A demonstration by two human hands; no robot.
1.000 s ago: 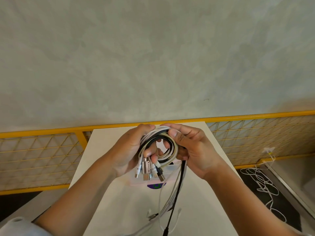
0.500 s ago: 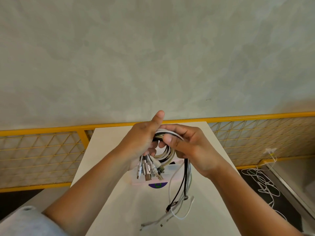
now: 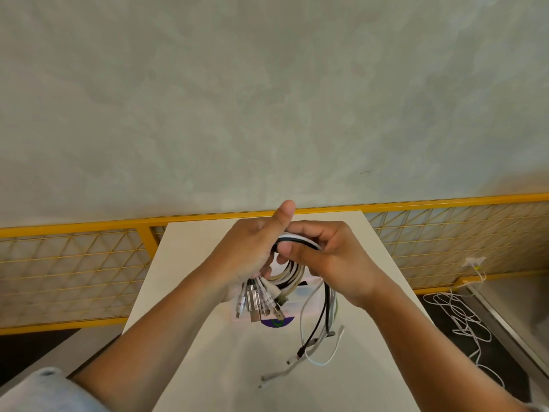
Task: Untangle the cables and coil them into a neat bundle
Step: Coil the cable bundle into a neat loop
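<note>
On the left we see the left hand (image 3: 246,257) with its fingers curled round the left side of the coil of cables (image 3: 289,273) and its thumb lifted straight and free. We take it that it grips there so the plugs (image 3: 258,304) hang together below it and the loops cannot spring apart above the table (image 3: 190,263). To the right, the right hand (image 3: 335,257) pinches the top of the coil between thumb and bent fingers, probably to guide the next turn, while the loose ends (image 3: 320,331) dangle below it toward the table, not yet wound in.
</note>
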